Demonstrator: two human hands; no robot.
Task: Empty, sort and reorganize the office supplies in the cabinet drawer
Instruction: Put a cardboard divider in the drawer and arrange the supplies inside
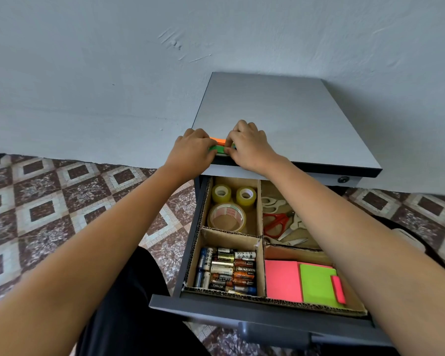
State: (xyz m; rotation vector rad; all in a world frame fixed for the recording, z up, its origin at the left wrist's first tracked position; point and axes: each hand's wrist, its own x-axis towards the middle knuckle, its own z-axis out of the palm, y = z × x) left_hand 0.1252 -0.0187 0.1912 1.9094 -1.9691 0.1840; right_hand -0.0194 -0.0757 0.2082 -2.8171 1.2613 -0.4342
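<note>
Above the open grey drawer [242,308], on the cabinet's front edge, our left hand [193,150] and right hand [249,147] each close a narrow grip on the thin orange-and-green sticky-note stack [218,145]. Its long axis runs left-right, and the right hand is nearer the square pink paper pad [281,280] at the drawer's front right.

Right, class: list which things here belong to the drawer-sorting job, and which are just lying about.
Job: left hand and right hand, both pinching the orange and green notes on the cabinet top; tape rolls, batteries, scissors, sticky pads and cardboard dividers in the drawer.
Just there: tiled floor, wall, keyhole.
</note>
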